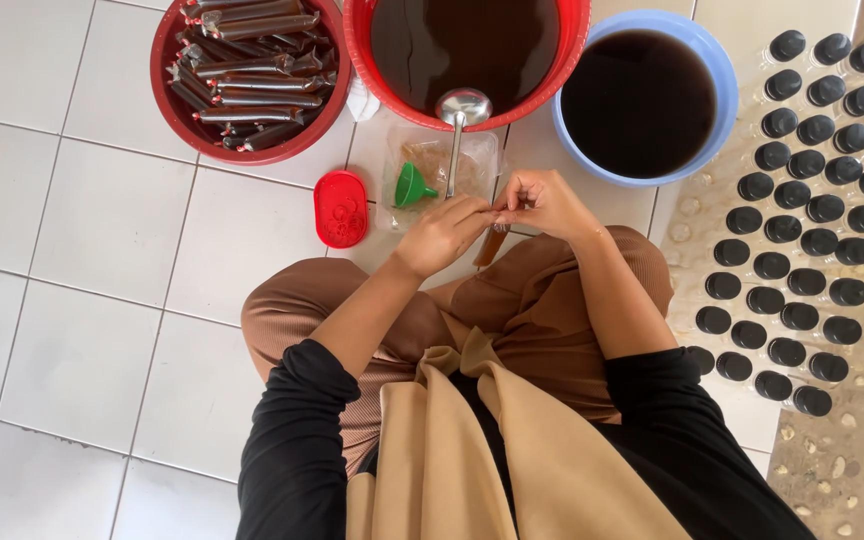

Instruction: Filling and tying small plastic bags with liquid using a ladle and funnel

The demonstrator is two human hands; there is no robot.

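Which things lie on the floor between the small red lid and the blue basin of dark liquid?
In the head view, between the red lid and the blue basin lie a green funnel and a clear plastic container with a metal ladle over it.

A round red plastic basin of filled tubes (250, 80) sits at eleven o'clock. A red bucket of dark liquid (465, 50) sits at twelve, and a blue basin (642, 100) at one. Black-capped clear bottles (802, 220) stand in rows at three.

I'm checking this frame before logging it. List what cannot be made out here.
- Top of the small filled pouch: head view, hidden by left hand and right hand.
- Red tub of dark liquid: cut off by the top edge.
- Clear container contents: too blurred.
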